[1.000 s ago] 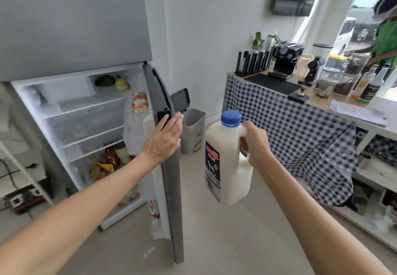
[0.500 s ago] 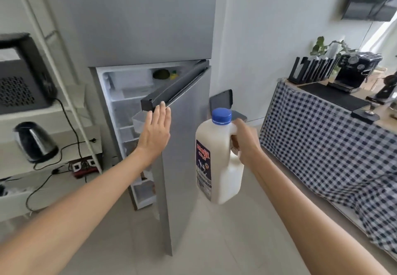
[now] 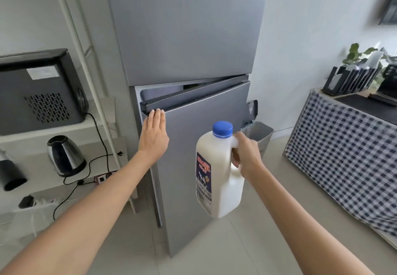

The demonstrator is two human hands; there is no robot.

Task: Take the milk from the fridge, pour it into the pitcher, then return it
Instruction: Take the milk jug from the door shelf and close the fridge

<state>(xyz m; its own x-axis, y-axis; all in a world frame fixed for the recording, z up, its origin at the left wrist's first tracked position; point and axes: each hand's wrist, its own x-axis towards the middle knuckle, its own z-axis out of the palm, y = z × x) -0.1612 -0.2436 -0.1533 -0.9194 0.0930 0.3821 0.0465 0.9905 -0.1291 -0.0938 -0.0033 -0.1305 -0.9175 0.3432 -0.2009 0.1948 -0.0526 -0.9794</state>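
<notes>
White milk jug [image 3: 219,173] is out, hanging by its handle in the right hand's [image 3: 247,158] curled fingers; left hand [image 3: 153,137], fingers flat, presses the nearly shut fridge door [image 3: 204,145]. Pouring and returning remain.

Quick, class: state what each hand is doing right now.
Left hand: open, flat against the fridge door.
Right hand: gripping the milk jug handle.

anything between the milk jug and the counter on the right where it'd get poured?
Nothing visible. The milk jug hangs from the right hand over bare floor; the checked-cloth counter lies to its right. The pitcher is not in view. The left hand presses the fridge door.
</notes>
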